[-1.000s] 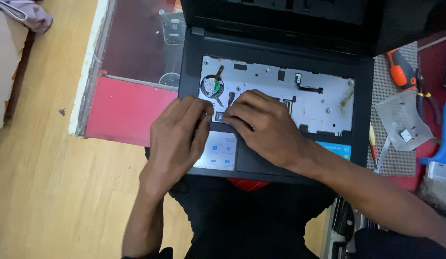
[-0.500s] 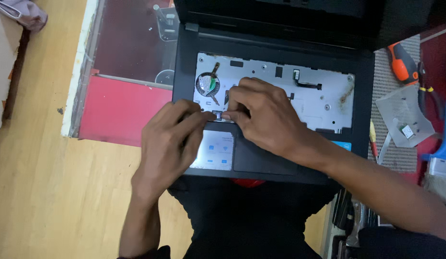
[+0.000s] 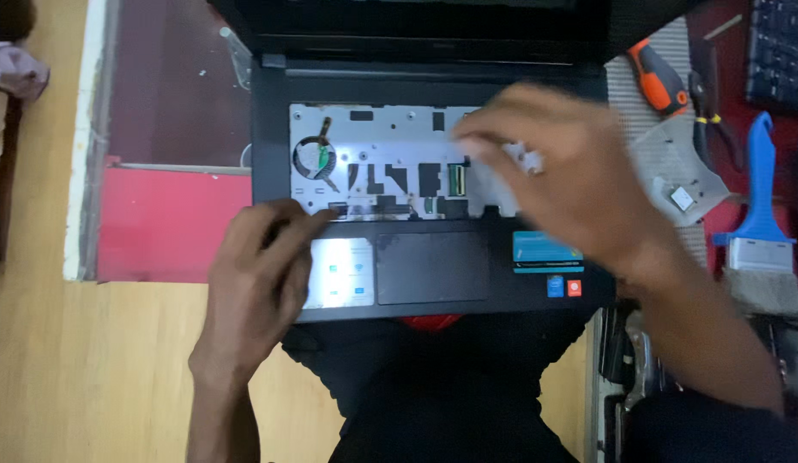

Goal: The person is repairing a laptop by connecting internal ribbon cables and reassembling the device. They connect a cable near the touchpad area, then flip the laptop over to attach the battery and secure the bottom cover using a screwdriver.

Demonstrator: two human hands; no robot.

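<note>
The right hand (image 3: 553, 171) has left the centre and moved toward 2 o'clock over the laptop (image 3: 433, 283) tray – blurred (grip cannot be told) – while the left hand (image 3: 261, 283), fingers loosely curled and holding nothing, stays on the palm rest at 8 o'clock.

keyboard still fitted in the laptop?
No: the laptop shows a bare metal keyboard bay above the touchpad.

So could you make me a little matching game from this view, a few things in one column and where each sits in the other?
Things:
1. left hand
2. right hand
3. blue-handled brush
4. orange-handled screwdriver

Places:
A. far right, beside the laptop
B. upper right, on the mat
C. on the palm rest, left of the touchpad
D. blurred, over the right of the bared keyboard bay

Pairs: 1-C, 2-D, 3-A, 4-B
</note>
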